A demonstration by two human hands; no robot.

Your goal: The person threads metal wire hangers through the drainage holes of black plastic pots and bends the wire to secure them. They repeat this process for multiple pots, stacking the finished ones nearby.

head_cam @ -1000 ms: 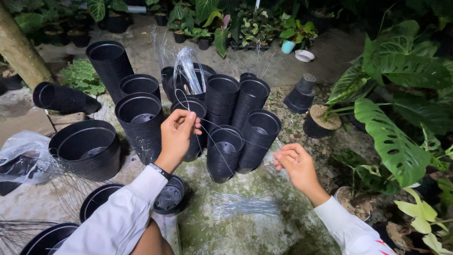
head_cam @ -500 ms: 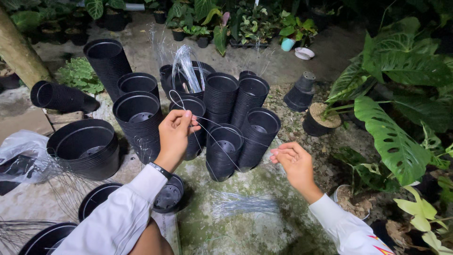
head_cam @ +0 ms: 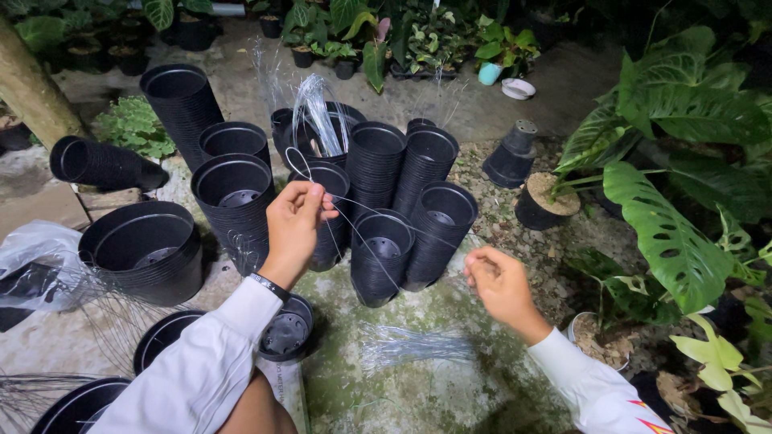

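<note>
My left hand (head_cam: 293, 225) is raised in front of the stacked black plastic pots (head_cam: 378, 173) and pinches one end of a thin silvery wire (head_cam: 366, 241). The wire runs down to the right, where my right hand (head_cam: 498, 281) pinches its other end above the mossy ground. Both arms are in white sleeves, and a dark band sits on the left wrist. A loose bundle of the same wires (head_cam: 414, 345) lies on the ground between my hands. More wires (head_cam: 318, 116) stand up out of one pot at the back.
A wide black pot (head_cam: 145, 249) sits at left beside a clear plastic bag (head_cam: 36, 257). A pot stack (head_cam: 100, 165) lies on its side. Leafy plants (head_cam: 667, 233) crowd the right. An upturned pot (head_cam: 511, 157) and a soil-filled one (head_cam: 543, 201) sit on gravel.
My right hand has shifted slightly left and up. The left hand holds its place by the pots, and the wire between the hands now shows more clearly.
</note>
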